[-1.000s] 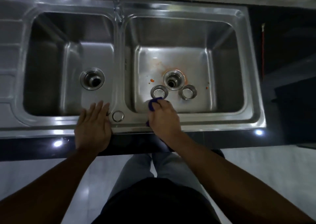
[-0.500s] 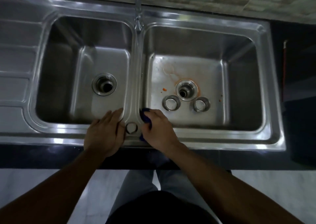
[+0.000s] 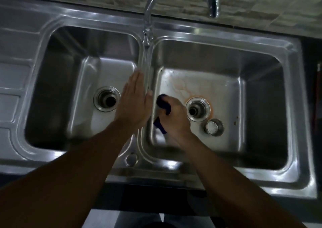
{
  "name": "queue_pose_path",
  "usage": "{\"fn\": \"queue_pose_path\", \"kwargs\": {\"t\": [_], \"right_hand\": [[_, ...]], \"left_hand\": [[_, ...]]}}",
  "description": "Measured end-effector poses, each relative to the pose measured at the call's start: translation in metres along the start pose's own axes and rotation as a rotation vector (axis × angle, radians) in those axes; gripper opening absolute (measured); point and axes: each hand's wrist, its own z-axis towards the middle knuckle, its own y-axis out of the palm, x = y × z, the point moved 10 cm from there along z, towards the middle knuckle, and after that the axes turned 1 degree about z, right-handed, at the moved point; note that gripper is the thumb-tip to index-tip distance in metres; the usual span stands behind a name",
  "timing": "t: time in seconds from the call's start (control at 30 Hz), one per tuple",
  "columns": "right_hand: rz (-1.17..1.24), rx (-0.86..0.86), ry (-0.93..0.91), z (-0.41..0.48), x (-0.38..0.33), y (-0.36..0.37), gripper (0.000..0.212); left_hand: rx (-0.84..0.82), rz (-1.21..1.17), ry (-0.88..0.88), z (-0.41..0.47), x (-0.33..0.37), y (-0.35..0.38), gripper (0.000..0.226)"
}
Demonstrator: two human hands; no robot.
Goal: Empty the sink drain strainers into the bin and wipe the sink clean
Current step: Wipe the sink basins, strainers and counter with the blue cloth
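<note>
The right hand (image 3: 176, 116) is clamped round a dark blue cloth (image 3: 163, 104), low in the right basin of the sink (image 3: 244, 173), close to its left wall. One end of the cloth sticks out past the fingers, another hangs below the fist. The left hand (image 3: 134, 102) is flat, fingers straight and together, and lies along the divider (image 3: 147, 65) between the basins. It holds nothing. The cloth looks soft and light, so I think it is best kept as a wad in the fist, with the free end pressed on the steel. An orange stain (image 3: 183, 88) spreads on the basin floor from the back-left corner and rings the drain (image 3: 197, 110), and probably needs firm rubbing. One strainer (image 3: 214, 128) stands just beside this drain, toward the front-right corner. It is a small steel cup, stiff and light, perhaps wet and slippery, and I would pinch it by the rim. I see only this one strainer.
</note>
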Motion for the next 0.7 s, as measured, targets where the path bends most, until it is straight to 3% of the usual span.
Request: {"fn": "queue_pose_path", "kwargs": {"t": [0.13, 0.23, 0.37, 0.53, 0.7], "right_hand": [[-0.074, 0.015, -0.115, 0.051, 0.009, 0.002, 0.045], [-0.26, -0.078, -0.241, 0.086, 0.021, 0.028, 0.052], [-0.536, -0.264, -0.113, 0.116, 0.073, 0.076, 0.073], [-0.717, -0.246, -0.194, 0.13, 0.084, 0.1, 0.075], [-0.774, -0.233, -0.329, 0.138, 0.11, 0.062, 0.064]], "left_hand": [[0.06, 0.161, 0.038, 0.035, 0.01, 0.018, 0.06], [0.092, 0.247, 0.029, 0.041, 0.007, 0.024, 0.06], [0.115, 0.22, 0.039, 0.042, 0.009, 0.021, 0.059], [0.084, 0.231, 0.022, 0.044, 0.008, 0.022, 0.061], [0.108, 0.199, 0.036, 0.042, 0.013, 0.019, 0.06]]}}
